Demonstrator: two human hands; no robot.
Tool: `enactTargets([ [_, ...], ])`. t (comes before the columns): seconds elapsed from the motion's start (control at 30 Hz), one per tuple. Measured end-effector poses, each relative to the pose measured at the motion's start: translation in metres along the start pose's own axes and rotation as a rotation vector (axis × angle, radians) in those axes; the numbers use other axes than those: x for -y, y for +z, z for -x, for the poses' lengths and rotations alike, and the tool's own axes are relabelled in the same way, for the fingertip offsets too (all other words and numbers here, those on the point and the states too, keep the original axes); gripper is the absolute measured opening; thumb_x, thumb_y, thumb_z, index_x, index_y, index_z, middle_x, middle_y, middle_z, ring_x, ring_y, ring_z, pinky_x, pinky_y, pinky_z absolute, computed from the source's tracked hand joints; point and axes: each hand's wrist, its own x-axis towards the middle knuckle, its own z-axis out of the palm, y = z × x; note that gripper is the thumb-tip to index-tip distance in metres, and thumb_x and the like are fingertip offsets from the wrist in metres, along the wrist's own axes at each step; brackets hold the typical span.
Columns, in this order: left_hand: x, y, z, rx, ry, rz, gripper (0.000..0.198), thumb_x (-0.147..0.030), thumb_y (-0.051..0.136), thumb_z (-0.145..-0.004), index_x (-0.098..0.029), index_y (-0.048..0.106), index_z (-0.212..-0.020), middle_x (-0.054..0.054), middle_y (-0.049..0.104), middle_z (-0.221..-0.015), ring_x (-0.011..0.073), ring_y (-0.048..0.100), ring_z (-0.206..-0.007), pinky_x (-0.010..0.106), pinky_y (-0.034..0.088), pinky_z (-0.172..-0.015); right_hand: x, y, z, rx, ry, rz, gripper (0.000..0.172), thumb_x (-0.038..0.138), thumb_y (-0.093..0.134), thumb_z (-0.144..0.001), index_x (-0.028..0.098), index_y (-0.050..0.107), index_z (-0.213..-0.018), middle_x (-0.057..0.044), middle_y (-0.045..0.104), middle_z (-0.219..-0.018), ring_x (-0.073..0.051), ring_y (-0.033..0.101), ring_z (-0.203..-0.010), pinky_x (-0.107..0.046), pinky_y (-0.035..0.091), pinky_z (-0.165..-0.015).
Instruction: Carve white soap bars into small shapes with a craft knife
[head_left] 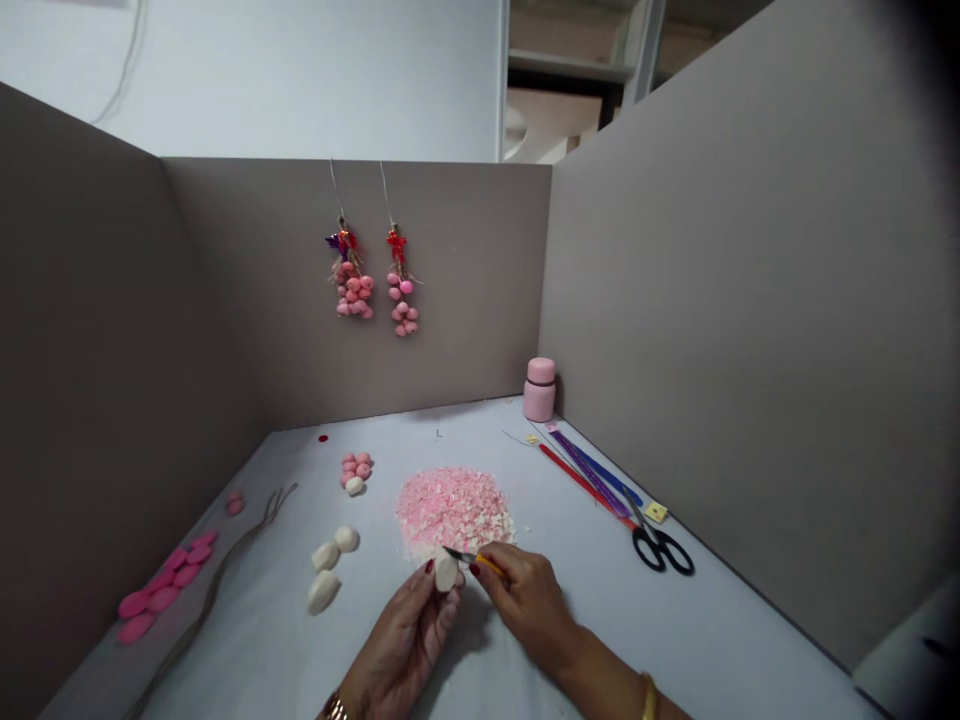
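Grey panels (pixel 480 300) rise left, far and right, a pale wall (pixel 300 80) beyond, and inside spreads a white tabletop (pixel 600 620). Near side, left hand (pixel 409 635) and right hand (pixel 531 600) work just before pink-and-white shavings (pixel 454 505), heaped! Far right, a pink jar (pixel 539 400), lidded, contents hidden. Right fingers clamp a yellow-handled knife (pixel 466 556), blade at the white piece (pixel 446 573), which left fingertips pinch by the heap's near edge.
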Motion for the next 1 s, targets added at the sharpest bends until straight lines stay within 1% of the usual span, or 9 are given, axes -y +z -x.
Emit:
enactTargets([
  [0.13, -0.0012, -0.0020, -0.0031, -0.020, 0.071, 0.015, 0.032, 0.005, 0.043, -0.093, -0.009, 0.069, -0.081, 0.008, 0.076, -0.083, 0.0125, 0.075, -0.071, 0.018, 0.062, -0.069, -0.0006, -0.0002, 0.0003, 0.017, -0.004, 0.009, 0.035, 0.040, 0.040, -0.098, 0.022, 0.056, -0.073, 0.000, 0.060, -0.068, -0.015, 0.056, -0.062, -0.025, 0.036, -0.059],
  [0.27, -0.0020, -0.0010, -0.0038, 0.033, 0.102, -0.044, 0.029, 0.003, 0.044, -0.093, -0.011, 0.065, -0.106, 0.012, 0.074, -0.102, 0.0158, 0.075, -0.081, 0.022, 0.062, -0.074, -0.0037, 0.0011, 0.0000, 0.015, 0.018, 0.040, 0.034, 0.037, 0.041, -0.098, 0.022, 0.055, -0.072, 0.000, 0.059, -0.067, -0.016, 0.056, -0.061, -0.026, 0.035, -0.058],
  [0.33, -0.0017, -0.0007, -0.0039, 0.047, 0.117, -0.097, 0.027, 0.001, 0.046, -0.093, -0.011, 0.063, -0.110, 0.013, 0.074, -0.102, 0.0166, 0.075, -0.082, 0.022, 0.062, -0.074, -0.0056, 0.0020, -0.0010, 0.013, 0.029, 0.053, 0.032, 0.036, 0.041, -0.098, 0.022, 0.055, -0.072, 0.000, 0.059, -0.067, -0.016, 0.056, -0.061, -0.026, 0.035, -0.059],
  [0.43, -0.0011, -0.0011, -0.0057, 0.039, 0.129, -0.127, 0.022, 0.000, 0.050, -0.091, -0.010, 0.065, -0.104, 0.011, 0.075, -0.094, 0.0166, 0.075, -0.080, 0.020, 0.061, -0.072, -0.0067, 0.0030, -0.0028, 0.021, 0.035, 0.069, 0.031, 0.035, 0.042, -0.098, 0.022, 0.056, -0.072, 0.000, 0.060, -0.067, -0.016, 0.056, -0.061, -0.025, 0.035, -0.058],
  [0.6, -0.0011, -0.0024, -0.0086, 0.063, 0.140, -0.150, 0.025, 0.005, 0.055, -0.087, -0.012, 0.068, -0.098, 0.008, 0.075, -0.095, 0.0129, 0.073, -0.078, 0.019, 0.059, -0.075, -0.0045, 0.0034, -0.0037, 0.051, 0.029, 0.098, 0.031, 0.034, 0.043, -0.097, 0.023, 0.057, -0.071, 0.001, 0.061, -0.066, -0.016, 0.056, -0.060, -0.026, 0.035, -0.057],
  [0.7, -0.0006, -0.0031, -0.0069, 0.079, 0.139, -0.166, 0.021, 0.002, 0.061, -0.084, -0.013, 0.069, -0.097, 0.007, 0.074, -0.095, 0.0134, 0.071, -0.081, 0.020, 0.059, -0.077, -0.0031, 0.0029, -0.0036, 0.074, 0.028, 0.115, 0.029, 0.033, 0.046, -0.095, 0.022, 0.058, -0.071, 0.000, 0.062, -0.067, -0.016, 0.057, -0.061, -0.026, 0.035, -0.058],
  [0.83, -0.0005, -0.0029, -0.0038, 0.132, 0.128, -0.183, 0.016, -0.005, 0.069, -0.082, -0.013, 0.071, -0.096, 0.006, 0.073, -0.095, 0.0146, 0.069, -0.085, 0.022, 0.057, -0.081, -0.0021, 0.0017, -0.0037, 0.099, 0.030, 0.124, 0.024, 0.030, 0.049, -0.094, 0.022, 0.059, -0.074, 0.001, 0.064, -0.070, -0.017, 0.059, -0.064, -0.026, 0.035, -0.059],
  [1.0, 0.0000, -0.0029, -0.0045, 0.168, 0.125, -0.189, 0.018, -0.009, 0.073, -0.079, -0.015, 0.071, -0.096, 0.004, 0.072, -0.094, 0.0133, 0.068, -0.083, 0.022, 0.055, -0.080, -0.0016, 0.0007, -0.0042, 0.101, 0.044, 0.137, 0.019, 0.029, 0.053, -0.093, 0.022, 0.061, -0.078, 0.000, 0.066, -0.075, -0.017, 0.061, -0.069, -0.025, 0.036, -0.062],
])
